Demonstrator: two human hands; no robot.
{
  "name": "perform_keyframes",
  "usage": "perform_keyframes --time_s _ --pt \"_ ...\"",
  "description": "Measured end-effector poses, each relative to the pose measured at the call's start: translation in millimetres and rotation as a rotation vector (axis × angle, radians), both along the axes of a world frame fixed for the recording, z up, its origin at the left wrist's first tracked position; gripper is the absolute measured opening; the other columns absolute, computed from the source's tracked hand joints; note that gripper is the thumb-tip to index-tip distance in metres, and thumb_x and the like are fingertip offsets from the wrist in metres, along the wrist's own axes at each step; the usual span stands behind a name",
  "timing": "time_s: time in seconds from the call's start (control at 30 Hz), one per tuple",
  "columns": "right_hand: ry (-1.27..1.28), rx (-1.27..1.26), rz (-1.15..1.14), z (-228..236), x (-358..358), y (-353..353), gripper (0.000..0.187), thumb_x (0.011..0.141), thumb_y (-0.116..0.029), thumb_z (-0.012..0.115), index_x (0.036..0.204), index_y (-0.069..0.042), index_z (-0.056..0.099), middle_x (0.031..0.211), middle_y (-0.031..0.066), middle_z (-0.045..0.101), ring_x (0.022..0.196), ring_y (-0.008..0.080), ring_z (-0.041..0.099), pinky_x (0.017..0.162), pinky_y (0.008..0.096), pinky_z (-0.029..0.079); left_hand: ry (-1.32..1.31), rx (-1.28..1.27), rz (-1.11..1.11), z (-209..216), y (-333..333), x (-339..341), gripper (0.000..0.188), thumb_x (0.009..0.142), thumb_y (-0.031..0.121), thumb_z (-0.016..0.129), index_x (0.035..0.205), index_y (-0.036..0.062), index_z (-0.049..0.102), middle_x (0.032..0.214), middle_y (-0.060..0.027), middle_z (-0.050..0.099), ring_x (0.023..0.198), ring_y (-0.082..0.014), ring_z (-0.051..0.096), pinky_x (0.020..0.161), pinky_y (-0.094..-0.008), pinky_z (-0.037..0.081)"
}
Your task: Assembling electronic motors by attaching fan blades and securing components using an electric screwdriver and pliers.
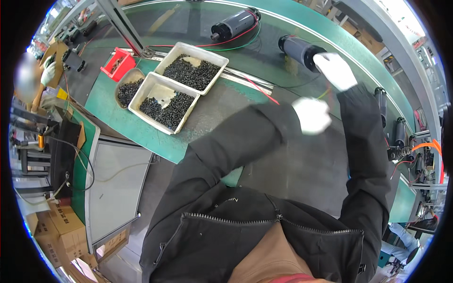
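My right hand [336, 70], in a white glove, is at the black end cap of a grey cylindrical motor [299, 51] lying on the dark belt, its fingers closed over that end. My left hand [312, 115], also white-gloved, is nearer to me and smeared by motion, so its fingers cannot be made out. Thin wires, one yellow-green [323, 95], pass close to it; whether the hand holds them is unclear. A second grey motor [236, 24] with red and green leads lies farther left on the belt.
Two white trays [211, 55] [137, 100] of small black parts stand at left, beside a smaller bowl [121, 103] and a red bin [116, 64]. A metal post [118, 23] rises behind them. More motors [400, 132] sit at right. A co-worker's gloved hand [48, 73] shows far left.
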State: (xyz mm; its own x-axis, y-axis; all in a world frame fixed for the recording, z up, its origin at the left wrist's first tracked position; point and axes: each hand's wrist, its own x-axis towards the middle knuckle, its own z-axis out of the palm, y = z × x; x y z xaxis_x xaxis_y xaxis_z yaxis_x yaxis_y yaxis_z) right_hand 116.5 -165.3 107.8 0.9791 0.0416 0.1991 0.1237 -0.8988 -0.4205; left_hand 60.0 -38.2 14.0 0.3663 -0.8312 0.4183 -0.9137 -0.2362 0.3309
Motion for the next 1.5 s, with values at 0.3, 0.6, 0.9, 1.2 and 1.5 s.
perform_keyframes --time_s 0.3,0.6,0.9,1.2,1.5 --pt "0.275 0.174 0.047 -4 -67 -8 0.029 0.083 -0.027 0.053 0.067 -0.003 0.051 0.053 0.0033 0.044 0.052 0.0102 0.042 0.053 0.0296 0.036 -0.161 -0.084 0.768 -24 24 10 0.072 0.074 0.043 0.059 0.127 -0.0043 0.049 0.133 -0.0251 0.046 0.125 -0.0389 0.041 0.101 -0.0491 0.033" --pt "0.173 0.377 -0.064 -60 -111 -7 0.024 0.087 -0.016 0.051 0.069 -0.001 0.047 0.057 -0.0001 0.038 0.057 0.0055 0.038 0.052 0.0268 0.033 0.696 0.104 -0.525 4 36 -108 0.032 0.081 0.038 0.055 0.084 0.0072 0.062 0.073 -0.0151 0.06 0.071 -0.0339 0.06 0.067 -0.046 0.048" --pt "0.261 0.369 -0.093 -80 -197 65 0.011 0.082 -0.009 0.058 0.079 0.0 0.063 0.067 0.0119 0.058 0.058 0.021 0.059 0.058 0.0312 0.045 0.272 0.27 0.902 53 220 -35 0.024 0.083 0.023 0.06 0.097 0.0038 0.065 0.083 -0.018 0.065 0.079 -0.0317 0.065 0.071 -0.0382 0.052" --pt "-0.131 0.906 -0.047 -15 -225 -38 0.036 0.089 -0.019 0.054 0.116 0.005 0.056 0.093 0.0123 0.065 0.076 0.017 0.062 0.071 0.0288 0.049 -0.009 0.633 0.9 -19 294 158 0.039 0.081 0.032 0.059 0.111 0.0083 0.064 0.108 -0.019 0.064 0.105 -0.0332 0.059 0.093 -0.0401 0.045" --pt "-1.024 0.45 -0.531 -66 -220 -221 0.058 0.083 -0.02 0.07 0.13 0.001 0.043 0.108 0.0107 0.057 0.091 0.0195 0.057 0.088 0.0323 0.045 0.048 0.751 0.991 -23 322 169 0.031 0.078 0.024 0.058 0.1 0.0032 0.062 0.106 -0.021 0.063 0.104 -0.0344 0.058 0.093 -0.0414 0.043"
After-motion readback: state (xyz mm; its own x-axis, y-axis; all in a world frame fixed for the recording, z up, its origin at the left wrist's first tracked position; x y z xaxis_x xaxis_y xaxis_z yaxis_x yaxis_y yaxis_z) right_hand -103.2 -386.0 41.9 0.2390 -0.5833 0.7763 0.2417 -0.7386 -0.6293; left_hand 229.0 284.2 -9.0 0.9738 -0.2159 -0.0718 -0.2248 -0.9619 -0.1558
